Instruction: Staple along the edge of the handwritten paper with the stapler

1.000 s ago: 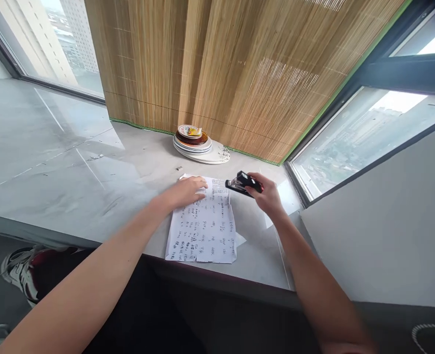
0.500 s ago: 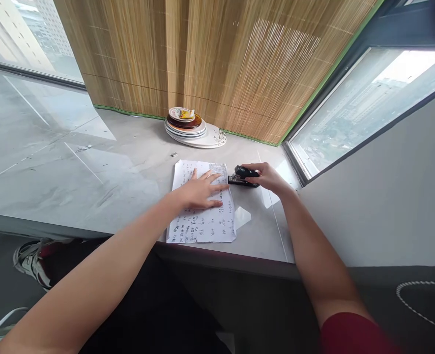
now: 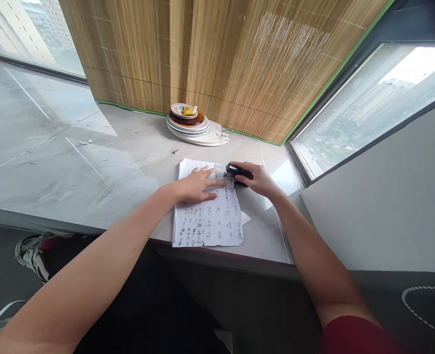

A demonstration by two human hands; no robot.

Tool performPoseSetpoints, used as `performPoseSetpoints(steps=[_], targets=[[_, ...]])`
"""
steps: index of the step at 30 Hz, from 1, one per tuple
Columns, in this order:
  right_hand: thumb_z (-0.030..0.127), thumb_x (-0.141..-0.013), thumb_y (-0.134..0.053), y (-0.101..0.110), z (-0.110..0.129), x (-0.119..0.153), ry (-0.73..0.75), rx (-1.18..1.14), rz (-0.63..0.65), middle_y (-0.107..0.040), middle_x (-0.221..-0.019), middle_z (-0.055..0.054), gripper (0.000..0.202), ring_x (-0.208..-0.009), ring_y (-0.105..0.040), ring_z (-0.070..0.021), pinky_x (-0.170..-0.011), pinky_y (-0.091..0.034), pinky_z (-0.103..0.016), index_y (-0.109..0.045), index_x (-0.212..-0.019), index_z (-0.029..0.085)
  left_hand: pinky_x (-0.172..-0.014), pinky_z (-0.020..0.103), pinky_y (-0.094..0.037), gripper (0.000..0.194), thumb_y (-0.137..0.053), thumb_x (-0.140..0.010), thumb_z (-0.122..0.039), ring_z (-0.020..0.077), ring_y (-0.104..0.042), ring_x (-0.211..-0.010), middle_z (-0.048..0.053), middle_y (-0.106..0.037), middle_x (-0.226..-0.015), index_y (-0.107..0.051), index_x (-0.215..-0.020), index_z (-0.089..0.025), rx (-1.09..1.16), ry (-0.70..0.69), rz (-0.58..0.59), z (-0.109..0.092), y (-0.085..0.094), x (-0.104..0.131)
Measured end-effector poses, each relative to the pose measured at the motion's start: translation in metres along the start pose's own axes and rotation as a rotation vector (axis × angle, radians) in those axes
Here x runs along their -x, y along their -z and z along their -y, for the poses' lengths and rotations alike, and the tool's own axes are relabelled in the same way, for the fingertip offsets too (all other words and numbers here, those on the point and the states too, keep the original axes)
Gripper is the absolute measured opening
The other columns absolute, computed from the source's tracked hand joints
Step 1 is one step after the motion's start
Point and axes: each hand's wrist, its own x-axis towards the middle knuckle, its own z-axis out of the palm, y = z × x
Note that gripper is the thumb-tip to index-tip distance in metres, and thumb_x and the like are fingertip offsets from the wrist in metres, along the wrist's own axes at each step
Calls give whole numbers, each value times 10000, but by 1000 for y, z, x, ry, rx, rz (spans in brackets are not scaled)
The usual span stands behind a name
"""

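White paper [image 3: 217, 226] covered in handwriting lies at the front of the marble ledge, its lower edge by the ledge's edge. My left hand [image 3: 198, 185] rests flat on its upper part, fingers spread. A black stapler [image 3: 239, 171] sits at the paper's upper right edge, with my right hand [image 3: 257, 178] closed around it. The stapler's upper arm is over the paper, while its base is mostly hidden under the sheet and my fingers. Whether the paper is one sheet or several, I cannot tell.
Behind the paper, a stack of plates [image 3: 188, 128] with a yellow packet [image 3: 189, 111] on top stands against the bamboo blind [image 3: 147, 54]. A small metallic piece [image 3: 175, 152] lies between plates and paper. A white wall [image 3: 387, 196] bounds the right side.
The stapler in my right hand has moved left, from beside the paper onto its upper right edge. My left hand has shifted slightly toward the upper left of the paper, still spread flat.
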Motion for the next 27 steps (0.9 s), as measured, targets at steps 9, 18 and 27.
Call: performPoseSetpoints(steps=[9, 18, 27], targets=[[207, -996, -544, -18, 5, -3, 170, 21, -44, -745, -1159, -37, 502, -1096, -663, -250, -1020, -534, -447, -695, -1438, 390, -1321, 674, -55, 688, -531, -1014, -654, 425, 41, -1669, -48, -17, -1829, -384, -1659, -464, -34, 26, 84, -8, 4, 3], [179, -1021, -499, -30, 4, -4, 215, 81, -70, -736, -1172, -46, 512, -1092, -643, -257, -1010, -527, -458, -704, -1427, 415, -1336, 627, -15, 639, -527, -1015, -626, 379, -6, -1678, -58, -163, -1814, -440, -1630, -473, -32, -43, 64, -4, -1, 0], [156, -1009, -486, -32, 6, -4, 188, 149, -46, -730, -1189, -44, 573, -1097, -623, -271, -1024, -499, -485, -659, -1472, 445, -1331, 653, -24, 602, -579, -1006, -584, 406, -47, -1671, -42, -209, -1804, -507, -1592, -470, -4, -48, 54, -7, 1, 0]])
